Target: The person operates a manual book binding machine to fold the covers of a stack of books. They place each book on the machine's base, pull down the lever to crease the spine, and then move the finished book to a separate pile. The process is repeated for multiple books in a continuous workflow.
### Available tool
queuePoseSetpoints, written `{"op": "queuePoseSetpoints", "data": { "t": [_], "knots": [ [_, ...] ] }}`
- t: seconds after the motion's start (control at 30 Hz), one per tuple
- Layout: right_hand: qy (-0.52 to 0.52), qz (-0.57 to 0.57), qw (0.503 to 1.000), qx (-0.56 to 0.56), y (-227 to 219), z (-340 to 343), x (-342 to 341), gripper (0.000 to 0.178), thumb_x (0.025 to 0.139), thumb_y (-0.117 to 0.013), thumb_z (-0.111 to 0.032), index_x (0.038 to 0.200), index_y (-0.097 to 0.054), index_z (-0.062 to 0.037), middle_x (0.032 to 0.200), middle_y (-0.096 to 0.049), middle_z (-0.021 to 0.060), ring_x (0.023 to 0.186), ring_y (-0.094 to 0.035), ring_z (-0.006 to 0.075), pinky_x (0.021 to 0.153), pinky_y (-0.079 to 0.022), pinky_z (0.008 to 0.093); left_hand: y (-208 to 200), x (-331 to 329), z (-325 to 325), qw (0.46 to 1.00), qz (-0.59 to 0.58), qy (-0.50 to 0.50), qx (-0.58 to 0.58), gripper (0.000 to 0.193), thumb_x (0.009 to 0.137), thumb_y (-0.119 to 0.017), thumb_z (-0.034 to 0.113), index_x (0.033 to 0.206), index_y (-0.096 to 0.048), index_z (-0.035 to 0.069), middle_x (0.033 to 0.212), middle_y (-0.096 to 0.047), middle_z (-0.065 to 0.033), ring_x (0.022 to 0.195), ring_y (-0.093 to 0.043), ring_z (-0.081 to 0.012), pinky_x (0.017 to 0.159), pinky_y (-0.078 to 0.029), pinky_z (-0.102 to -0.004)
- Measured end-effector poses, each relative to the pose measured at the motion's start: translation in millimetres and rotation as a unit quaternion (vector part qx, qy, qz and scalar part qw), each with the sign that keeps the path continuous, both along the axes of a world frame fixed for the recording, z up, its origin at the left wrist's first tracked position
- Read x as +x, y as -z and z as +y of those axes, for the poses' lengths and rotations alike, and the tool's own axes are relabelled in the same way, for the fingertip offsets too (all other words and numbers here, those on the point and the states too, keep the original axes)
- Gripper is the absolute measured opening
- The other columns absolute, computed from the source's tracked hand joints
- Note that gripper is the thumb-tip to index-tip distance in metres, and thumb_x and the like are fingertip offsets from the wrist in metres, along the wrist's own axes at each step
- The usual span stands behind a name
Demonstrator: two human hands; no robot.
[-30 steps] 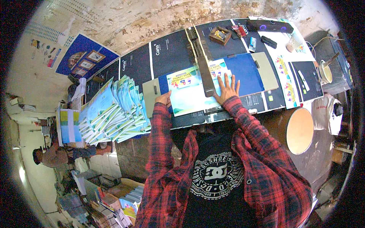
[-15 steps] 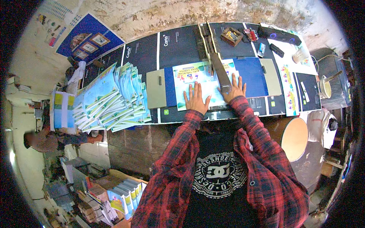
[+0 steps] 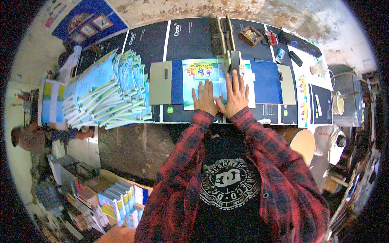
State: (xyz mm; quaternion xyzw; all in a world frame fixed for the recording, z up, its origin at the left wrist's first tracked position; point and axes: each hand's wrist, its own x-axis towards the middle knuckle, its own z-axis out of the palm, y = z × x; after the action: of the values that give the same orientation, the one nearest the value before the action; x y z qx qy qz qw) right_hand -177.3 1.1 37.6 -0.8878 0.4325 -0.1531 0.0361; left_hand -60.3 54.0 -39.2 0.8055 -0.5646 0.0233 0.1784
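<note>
An open printed sheet in light blue and yellow [image 3: 192, 85] lies across the blue-and-grey platform [image 3: 177, 91] in front of me. My left hand [image 3: 206, 99] rests flat on it, fingers stretched out. Close beside, my right hand [image 3: 235, 97] also lies spread on the sheet, thumb near the left hand. Its fingertips reach the front of a long-armed stapler [image 3: 233, 60], whose narrow arm runs to the back of the table. Part of the sheet is hidden under the stapler and my hands.
Fanned booklets [image 3: 109, 93] are heaped at the left. A small box [image 3: 250, 36], a black speaker [image 3: 300, 42] and a cup [image 3: 338, 103] stand at the right. A round stool [image 3: 302, 145] is below the table edge. Another person [image 3: 30, 137] is at far left.
The stapler's dark lever no longer reaches down over the sheet; its end now shows farther back. My right hand has moved left, off the lever's end, closer to my left hand.
</note>
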Motion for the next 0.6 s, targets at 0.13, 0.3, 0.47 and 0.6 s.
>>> {"op": "queuePoseSetpoints", "data": {
  "t": [0.13,0.3,0.47,0.6],
  "knots": [
    [-0.024,-0.051,0.998,-0.007,-15.8,-4.5,10.2,0.099,0.077,-0.063,-0.052,0.151,-0.017,-0.0067,0.156,-0.018,0.0183,0.142,-0.019,0.0414,0.112,-0.019,0.0585,-5.0,2.8,-3.2,1.000,-0.019,-0.023,0.005,0.072,0.089,-0.049,0.052,0.142,-0.040,0.004,0.152,-0.033,-0.0059,0.143,-0.021,-0.0271,0.114,-0.004,-0.0529],
    [-0.095,-0.230,0.949,0.195,-68.3,-33.5,-3.2,0.073,0.078,-0.068,-0.037,0.136,-0.045,-0.0018,0.138,-0.045,0.0271,0.130,-0.043,0.0406,0.110,-0.032,0.0441,0.7,3.6,4.7,1.000,0.014,0.005,-0.003,0.073,0.089,-0.048,0.052,0.144,-0.037,0.004,0.152,-0.031,-0.0085,0.142,-0.022,-0.0312,0.113,-0.008,-0.0578],
    [0.069,-0.449,0.832,0.318,-61.3,-119.1,-39.7,0.063,0.088,-0.061,-0.050,0.129,-0.052,-0.0014,0.107,-0.064,0.0156,0.091,-0.062,0.0205,0.084,-0.049,0.0328,4.6,11.0,4.7,1.000,0.016,-0.008,0.014,0.074,0.090,-0.044,0.059,0.147,-0.033,0.012,0.153,-0.029,-0.0117,0.141,-0.024,-0.0363,0.110,-0.014,-0.0645],
    [0.226,-0.263,0.910,0.227,84.7,-137.4,-96.5,0.080,0.075,-0.072,-0.057,0.125,-0.053,0.0031,0.095,-0.068,0.0148,0.086,-0.064,0.0216,0.081,-0.050,0.0342,-15.2,3.7,-5.3,0.998,-0.004,0.014,0.057,0.068,0.090,-0.045,0.060,0.146,-0.034,0.025,0.150,-0.031,-0.0157,0.137,-0.026,-0.0433,0.103,-0.020,-0.0720]
  ]
}}
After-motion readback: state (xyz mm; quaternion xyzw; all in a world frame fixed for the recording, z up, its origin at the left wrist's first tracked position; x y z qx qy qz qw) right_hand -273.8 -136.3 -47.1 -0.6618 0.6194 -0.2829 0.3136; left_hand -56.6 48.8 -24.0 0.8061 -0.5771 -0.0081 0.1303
